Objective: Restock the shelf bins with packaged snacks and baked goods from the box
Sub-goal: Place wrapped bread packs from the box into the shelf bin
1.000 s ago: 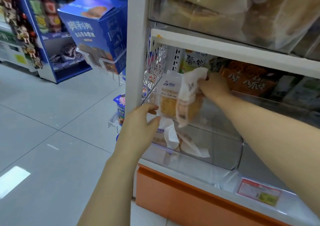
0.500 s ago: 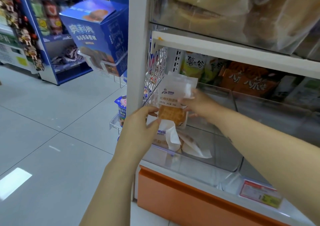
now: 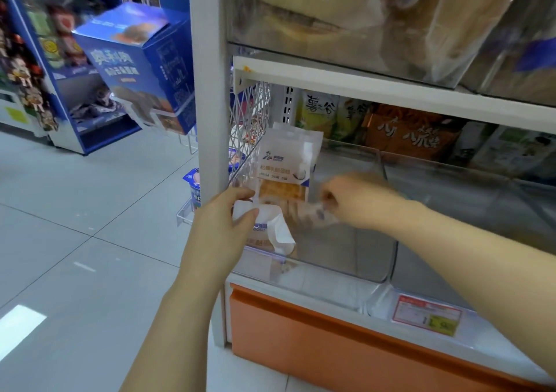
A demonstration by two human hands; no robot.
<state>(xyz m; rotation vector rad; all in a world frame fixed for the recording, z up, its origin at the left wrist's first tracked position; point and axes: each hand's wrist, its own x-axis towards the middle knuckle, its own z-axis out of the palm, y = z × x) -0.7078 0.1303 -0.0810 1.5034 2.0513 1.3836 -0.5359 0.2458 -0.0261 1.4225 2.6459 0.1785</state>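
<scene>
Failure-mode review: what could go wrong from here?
The upright white cake packet in the clear plastic bin looks unheld; the right hand, seemingly pinching a clear wrapper below it, may topple it.
The left hand grips a crumpled white packet at the bin's front-left corner; released, it could slip over the front wall.

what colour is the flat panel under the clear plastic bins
Orange; the flat base panel shows best in the head view.

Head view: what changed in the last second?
Right hand stood the white cake packet upright in the clear plastic bin, then dropped lower beside it; its grip is blurred. Left hand still pinches the white-flapped front packet; bin unmoved.
</scene>
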